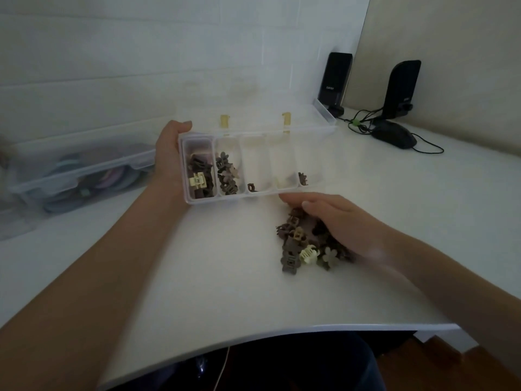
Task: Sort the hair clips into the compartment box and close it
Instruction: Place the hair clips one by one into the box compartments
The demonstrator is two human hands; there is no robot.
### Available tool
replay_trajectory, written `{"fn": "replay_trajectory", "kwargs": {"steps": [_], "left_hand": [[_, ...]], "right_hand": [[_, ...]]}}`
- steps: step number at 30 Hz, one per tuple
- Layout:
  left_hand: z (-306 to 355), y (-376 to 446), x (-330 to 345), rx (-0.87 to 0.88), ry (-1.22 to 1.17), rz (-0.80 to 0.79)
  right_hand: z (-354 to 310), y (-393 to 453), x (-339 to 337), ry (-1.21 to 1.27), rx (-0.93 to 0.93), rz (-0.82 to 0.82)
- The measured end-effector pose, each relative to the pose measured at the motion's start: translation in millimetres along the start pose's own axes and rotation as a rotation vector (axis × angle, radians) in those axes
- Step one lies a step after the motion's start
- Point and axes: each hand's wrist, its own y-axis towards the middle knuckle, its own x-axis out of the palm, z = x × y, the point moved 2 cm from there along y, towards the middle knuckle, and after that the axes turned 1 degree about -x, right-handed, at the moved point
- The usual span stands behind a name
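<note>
Our left hand (169, 156) fingers gripping the clear plastic compartment box (242, 165), lid open, our right hand (335, 221) fingers spread flat over the brown and cream hair clips (301, 246), white surface (225, 263)

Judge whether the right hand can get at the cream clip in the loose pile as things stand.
Probably yes: the right hand already rests on the pile, and the cream clip lies uncovered at its near edge.

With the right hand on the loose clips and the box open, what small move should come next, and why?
Probably the right hand closes on one clip from the pile and lifts it toward the box. The left hand steadies the box, its lid is open, and many clips lie unsorted.
</note>
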Motion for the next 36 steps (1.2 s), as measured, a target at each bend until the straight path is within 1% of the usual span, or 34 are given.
{"fn": "replay_trajectory", "kwargs": {"steps": [2,4,7,9,11,13,16,18,20,22,24,26,29,33,36], "left_hand": [[1.3,0.0,-3.2,0.006,0.05,0.006],[1.8,-0.5,-3.2,0.022,0.06,0.003],[1.4,-0.3,-2.1,0.016,0.044,0.01],[2.2,-0.8,-1.5,0.016,0.038,0.02],[2.4,-3.7,1.0,0.022,0.049,0.021],[1.5,-4.2,2.0,0.038,0.051,0.006],[-2.0,-4.4,5.4,0.001,-0.018,-0.037],[-2.1,-5.1,6.2,-0.013,-0.045,-0.035],[-1.7,-5.7,5.9,-0.005,-0.046,-0.016],[-0.4,-5.8,6.1,0.012,-0.032,-0.019],[0.8,-5.6,6.1,-0.011,-0.022,-0.024],[1.6,-5.9,5.8,-0.012,-0.011,-0.002],[0.5,-6.4,7.8,-0.014,-0.009,0.006],[-2.0,-4.1,7.1,-0.013,-0.034,0.005],[-4.4,-6.5,11.5,-0.002,-0.088,-0.016]], "right_hand": [[-1.9,0.1,-8.6,0.071,0.025,0.015],[1.6,-0.4,-20.8,0.017,0.082,0.02],[5.1,-5.0,-30.5,-0.082,0.156,-0.094],[4.6,-7.0,-28.3,-0.127,0.149,-0.139],[2.5,-5.2,-21.2,-0.171,0.102,-0.12],[-0.3,-0.3,-11.8,-0.219,0.028,-0.071],[-2.2,6.9,-2.7,-0.183,-0.062,0.027],[-1.4,9.1,-1.3,-0.178,-0.125,0.057],[-2.0,8.5,-4.0,-0.114,-0.169,0.067],[-6.0,6.0,-7.4,0.022,-0.208,0.068],[-13.0,6.1,-10.1,0.077,-0.298,0.12],[-20.2,11.8,-14.2,0.053,-0.408,0.238],[-29.2,29.5,-24.9,0.047,-0.482,0.384],[-28.2,51.8,-25.3,-0.203,-0.565,0.555],[-14.1,53.9,-24.9,-0.19,-0.569,0.609]]}}
